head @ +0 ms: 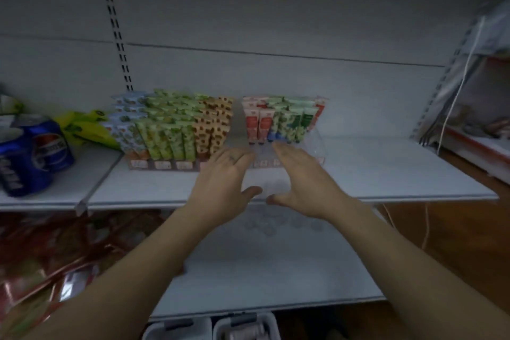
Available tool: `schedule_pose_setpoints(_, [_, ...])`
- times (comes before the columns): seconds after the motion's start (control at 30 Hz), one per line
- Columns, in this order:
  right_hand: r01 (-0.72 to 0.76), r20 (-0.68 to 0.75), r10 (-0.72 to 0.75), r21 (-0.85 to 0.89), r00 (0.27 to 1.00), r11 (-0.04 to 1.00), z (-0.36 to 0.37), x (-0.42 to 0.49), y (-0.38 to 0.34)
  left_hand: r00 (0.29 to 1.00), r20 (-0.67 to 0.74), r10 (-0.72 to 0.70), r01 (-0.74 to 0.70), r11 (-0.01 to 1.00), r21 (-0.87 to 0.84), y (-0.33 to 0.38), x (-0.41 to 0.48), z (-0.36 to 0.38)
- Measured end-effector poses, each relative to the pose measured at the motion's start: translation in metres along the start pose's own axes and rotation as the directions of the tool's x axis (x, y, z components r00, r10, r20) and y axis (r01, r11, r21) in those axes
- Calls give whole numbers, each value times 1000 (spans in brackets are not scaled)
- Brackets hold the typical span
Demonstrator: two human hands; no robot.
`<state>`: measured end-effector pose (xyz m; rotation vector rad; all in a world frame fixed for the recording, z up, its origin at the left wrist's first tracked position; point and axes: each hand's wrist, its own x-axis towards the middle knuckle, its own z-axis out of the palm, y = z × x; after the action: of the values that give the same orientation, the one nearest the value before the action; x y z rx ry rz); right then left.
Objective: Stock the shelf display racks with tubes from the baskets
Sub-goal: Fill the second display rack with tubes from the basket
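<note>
I am standing at a white shelf (386, 174) with a white slotted back panel (276, 22) and brown floor (469, 229) showing to the right. I am holding my left hand (223, 179) and right hand (300, 176) out, fingers straight, gripping nothing, at the front of the clear right rack (311, 146), which is holding tubes (278, 121) only at its back. The left rack (176, 130) is sitting full beside it. A blue Pepsi pack (36, 152) is showing its logo at far left; the tube labels are blurring. Grey baskets (245, 326) are sitting below.

Pepsi wordmark and globe logo on the blue can pack (36, 152), at the left end of the shelf (386, 174). Price tags (162, 165) on the left display rack (127, 159): blurred, illegible.
</note>
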<state>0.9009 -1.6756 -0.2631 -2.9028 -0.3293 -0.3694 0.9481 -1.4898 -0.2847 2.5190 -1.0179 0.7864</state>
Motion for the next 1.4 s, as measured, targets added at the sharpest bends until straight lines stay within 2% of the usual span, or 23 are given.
schedule_pose_setpoints(0.13, [-4,121,6,-18,993,1000,38,-53,-10,996,40,-78,81,994,-67,11,-67,25])
schedule_pose_setpoints(0.23, [-60,274,61,-12,960,998,73,-86,-15,971,187,-146,166,981,-98,18,-116,50])
schedule_pose_setpoints(0.33, [-98,413,109,-46,904,994,109,-109,-17,887,406,-220,283,953,-103,25,-157,74])
schedule_pose_setpoints(0.43, [-166,536,158,-34,829,986,143,-126,-17,754,606,-255,385,918,-92,31,-197,98])
schedule_pose_setpoints(0.53, [-169,675,171,-69,717,983,178,-144,-21,607,754,-249,436,898,-54,35,-234,119])
schedule_pose_setpoints(0.73, [-123,895,204,-168,396,978,242,-162,-34,389,906,-170,365,931,18,38,-284,148])
schedule_pose_setpoints(0.8, [-133,924,208,-173,321,976,257,-166,-38,356,925,-133,314,949,16,39,-290,155])
schedule_pose_setpoints(0.87, [-139,939,201,-168,279,976,271,-170,-40,348,934,-86,281,960,-17,43,-290,162])
schedule_pose_setpoints(1.03, [-116,955,175,-151,238,982,287,-182,-33,316,948,24,162,984,-79,57,-294,182])
schedule_pose_setpoints(1.27, [-284,901,192,-80,389,955,305,-192,-7,278,946,169,-8,985,-173,74,-324,214])
schedule_pose_setpoints(1.4, [-287,894,211,-99,394,953,317,-191,-6,170,967,189,-121,978,-170,82,-323,219])
